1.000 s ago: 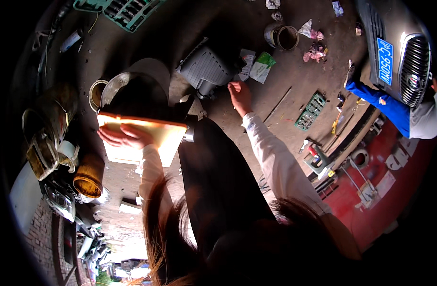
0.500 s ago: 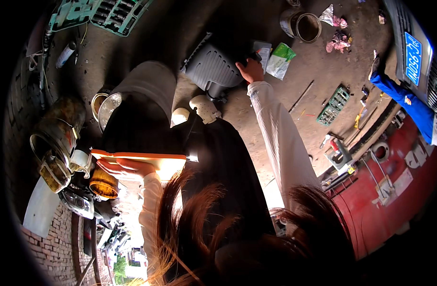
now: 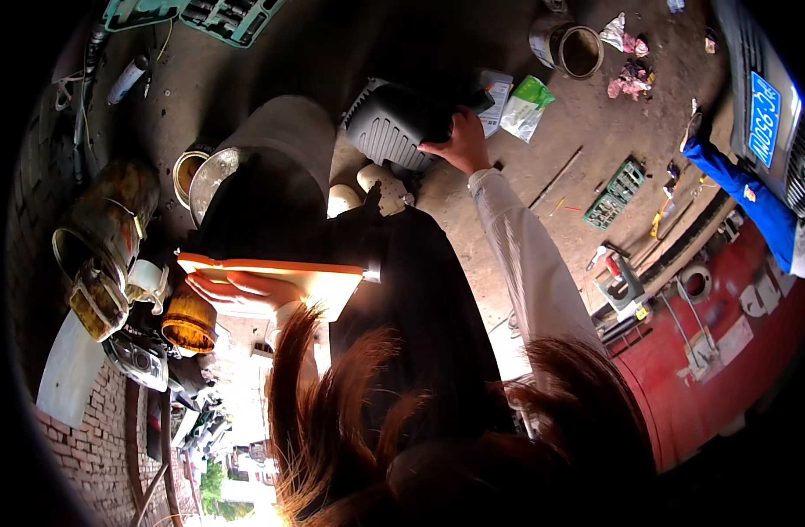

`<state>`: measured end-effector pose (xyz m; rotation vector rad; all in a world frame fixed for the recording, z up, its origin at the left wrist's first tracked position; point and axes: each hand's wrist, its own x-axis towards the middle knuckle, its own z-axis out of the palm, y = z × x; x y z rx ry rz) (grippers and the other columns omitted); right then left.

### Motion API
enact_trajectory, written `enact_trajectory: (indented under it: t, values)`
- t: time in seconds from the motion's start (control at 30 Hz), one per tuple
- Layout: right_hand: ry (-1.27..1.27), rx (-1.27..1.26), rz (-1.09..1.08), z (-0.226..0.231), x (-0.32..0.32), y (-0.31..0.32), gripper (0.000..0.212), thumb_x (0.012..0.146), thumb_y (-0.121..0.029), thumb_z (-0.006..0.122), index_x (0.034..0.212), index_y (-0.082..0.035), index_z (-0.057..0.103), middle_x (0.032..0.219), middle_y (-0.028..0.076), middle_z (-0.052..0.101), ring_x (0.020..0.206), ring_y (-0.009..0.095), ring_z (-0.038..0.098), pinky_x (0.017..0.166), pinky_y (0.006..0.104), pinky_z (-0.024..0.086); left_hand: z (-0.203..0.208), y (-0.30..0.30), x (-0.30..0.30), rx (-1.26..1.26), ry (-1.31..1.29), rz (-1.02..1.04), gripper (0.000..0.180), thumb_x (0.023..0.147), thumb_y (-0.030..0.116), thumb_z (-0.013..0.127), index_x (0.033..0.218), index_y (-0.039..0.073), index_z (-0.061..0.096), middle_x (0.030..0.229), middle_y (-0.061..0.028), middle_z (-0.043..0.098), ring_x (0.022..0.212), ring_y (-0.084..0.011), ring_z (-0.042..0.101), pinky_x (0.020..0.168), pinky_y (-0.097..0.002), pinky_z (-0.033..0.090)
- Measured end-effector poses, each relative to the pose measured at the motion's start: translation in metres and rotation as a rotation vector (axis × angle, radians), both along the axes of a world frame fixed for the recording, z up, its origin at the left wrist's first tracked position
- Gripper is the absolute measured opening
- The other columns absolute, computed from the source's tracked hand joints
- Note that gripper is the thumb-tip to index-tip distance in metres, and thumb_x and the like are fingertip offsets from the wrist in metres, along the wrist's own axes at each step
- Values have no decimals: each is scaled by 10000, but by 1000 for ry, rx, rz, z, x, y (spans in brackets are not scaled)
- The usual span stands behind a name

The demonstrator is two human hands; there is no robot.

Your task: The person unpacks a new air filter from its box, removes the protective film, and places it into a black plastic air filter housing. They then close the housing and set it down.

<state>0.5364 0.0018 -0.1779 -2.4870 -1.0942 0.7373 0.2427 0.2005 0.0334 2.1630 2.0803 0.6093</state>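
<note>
Black ribbed housing (image 3: 387,130) in your right hand, orange-rimmed panel (image 3: 337,294) against your left

You have the housing ahead of you on the dark floor (image 3: 543,237), just beyond two pale shoes (image 3: 380,183). Your right hand (image 3: 460,145) has hold of its right side, partly closed: the thumb lies along the near edge, and the other fingers bend over the dark part, where their tips are hard to make out. You cannot tell whether the underside is clear of the floor.

Your left hand (image 3: 244,290) is opened flat, fingers stretched out side by side along the pale face of the panel. It lies against that face rather than closing round it. The panel is near your lap, its orange rim uppermost and its right part washed out by glare.

Just right of the housing you have a green-and-white packet (image 3: 527,107); farther off is an open can (image 3: 581,53). To the left of the housing is a large grey drum (image 3: 288,127), and an amber pail (image 3: 189,325) sits near your left fingers. Well off to the right, you can see a green tool tray (image 3: 615,195) and a person in blue trousers (image 3: 745,189) beside a car (image 3: 776,97).
</note>
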Motion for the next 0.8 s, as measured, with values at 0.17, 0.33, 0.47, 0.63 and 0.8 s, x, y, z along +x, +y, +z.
enact_trajectory:
  t: [0.17,0.33,0.47,0.63,0.8]
  values:
    - [-47,-27,23,18,-1,9,1028,456,-551,878,1164,68,464,1084,226,535,1026,387,527,888,459,451,-4,0,3,7,-35,9,661,989,469,328,1411,-39,315,1459,-223,313,1336,-370,324,1095,-484,281]
    - [-47,-36,57,19,-1,10,933,562,-618,802,1135,55,503,1042,229,548,961,385,557,821,455,478,-6,-1,7,14,-58,21,652,990,460,334,1408,-40,321,1456,-225,318,1333,-370,329,1094,-482,283]
    - [-24,-85,45,-1,-10,11,650,807,-595,622,985,27,565,911,228,602,827,384,601,706,461,503,-5,-3,8,30,-68,29,645,991,453,338,1405,-41,326,1454,-227,321,1330,-370,333,1093,-480,284]
    - [21,-153,-44,-4,-14,29,560,894,-547,520,840,1,621,794,203,655,770,386,641,693,475,510,-13,-4,14,42,-99,11,635,993,445,344,1401,-42,332,1451,-230,326,1327,-370,338,1093,-478,286]
    - [2,-165,0,-12,-10,29,650,869,-616,512,956,12,654,896,228,670,862,397,644,739,480,512,-10,-4,14,22,-14,-7,620,997,421,349,1407,-44,319,1459,-233,309,1330,-376,333,1094,-479,284]
